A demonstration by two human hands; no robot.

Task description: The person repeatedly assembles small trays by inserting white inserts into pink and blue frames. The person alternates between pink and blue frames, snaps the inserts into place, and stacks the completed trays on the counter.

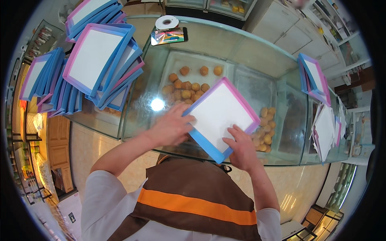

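A shallow cardboard box tray (223,118) with a white inside and pink-to-blue walls lies tilted at an angle on the glass counter in front of me. My left hand (173,123), slightly blurred, closes on its left wall near the corner. Over the lower right wall, my right hand (242,149) grips the tray, with thumb and fingertips showing on the inside. Part of that wall is hidden under the right hand. Beneath the glass, round brown pastries (186,93) sit to the left of the tray and paler round ones (267,128) to its right.
Stacks of similar box trays (96,58) stand at the far left. More trays (315,78) are at the right, with white and pink flat sheets (323,130) nearer. A phone (169,36) and a ribbon roll (167,22) rest on the counter's far left edge.
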